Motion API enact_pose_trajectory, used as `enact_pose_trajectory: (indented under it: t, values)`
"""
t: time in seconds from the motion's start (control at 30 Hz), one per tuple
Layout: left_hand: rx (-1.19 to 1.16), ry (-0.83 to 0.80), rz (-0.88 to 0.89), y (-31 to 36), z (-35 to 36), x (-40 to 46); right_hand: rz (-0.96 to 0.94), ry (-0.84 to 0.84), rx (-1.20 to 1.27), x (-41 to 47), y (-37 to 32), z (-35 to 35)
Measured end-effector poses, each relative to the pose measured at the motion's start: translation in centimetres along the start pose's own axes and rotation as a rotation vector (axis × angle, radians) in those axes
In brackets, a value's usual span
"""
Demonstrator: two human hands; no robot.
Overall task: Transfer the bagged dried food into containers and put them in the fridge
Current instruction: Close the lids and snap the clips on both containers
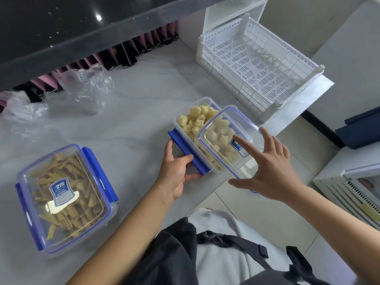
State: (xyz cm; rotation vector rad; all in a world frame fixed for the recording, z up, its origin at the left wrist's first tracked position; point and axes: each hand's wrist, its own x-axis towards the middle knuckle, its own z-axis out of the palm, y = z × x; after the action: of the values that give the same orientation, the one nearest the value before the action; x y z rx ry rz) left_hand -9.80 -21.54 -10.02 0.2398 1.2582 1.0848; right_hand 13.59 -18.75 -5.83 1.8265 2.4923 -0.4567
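A clear container (185,128) full of pale yellow tofu puffs (195,118) sits near the counter's front edge. Its clear lid (224,136) with blue seal lies askew over the right half. My left hand (176,171) grips the container's near-left side at a blue clip (189,153). My right hand (271,169) rests with spread fingers on the lid's right edge. At the left stands a second container (65,198), lid on and blue clips down, filled with brown dried sticks.
Two empty crumpled plastic bags (82,89) lie at the back left of the marble counter (133,112). A white perforated crate (257,62) stands at the back right. A white appliance with vents (353,192) is lower right beyond the counter edge.
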Motion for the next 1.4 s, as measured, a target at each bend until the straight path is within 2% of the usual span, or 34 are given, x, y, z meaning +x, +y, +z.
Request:
enact_pose_trajectory:
  t: [0.13,0.3,0.57,0.7,0.9,1.07,1.17,1.4]
  values:
    - [0.011,0.004,0.008,0.0,-0.2,-0.3,-0.011,0.044,0.012,2.9,-2.5,0.3]
    - [0.028,0.027,0.02,0.0,-0.6,-0.6,0.001,-0.048,0.055,5.9,-5.7,1.3]
    - [0.042,0.036,0.033,0.3,-1.4,-1.0,0.054,-0.033,-0.098,5.2,-8.0,3.0]
    - [0.051,0.042,0.061,0.6,-1.6,-1.1,0.037,-0.088,-0.054,6.3,-8.1,3.1]
    - [0.06,0.079,0.06,0.5,-2.6,-1.6,-0.084,-0.167,-0.036,5.8,-6.9,2.0]
    - [0.065,0.132,0.069,0.4,-3.2,-2.0,-0.338,0.025,-0.071,8.3,-7.3,1.3]
    - [0.062,0.169,0.088,0.0,-3.4,-2.3,-0.487,0.005,-0.106,10.1,-8.2,3.2]
    - [0.036,0.237,0.103,0.3,-3.2,-3.2,-0.564,0.047,-0.115,11.0,-8.4,4.7]
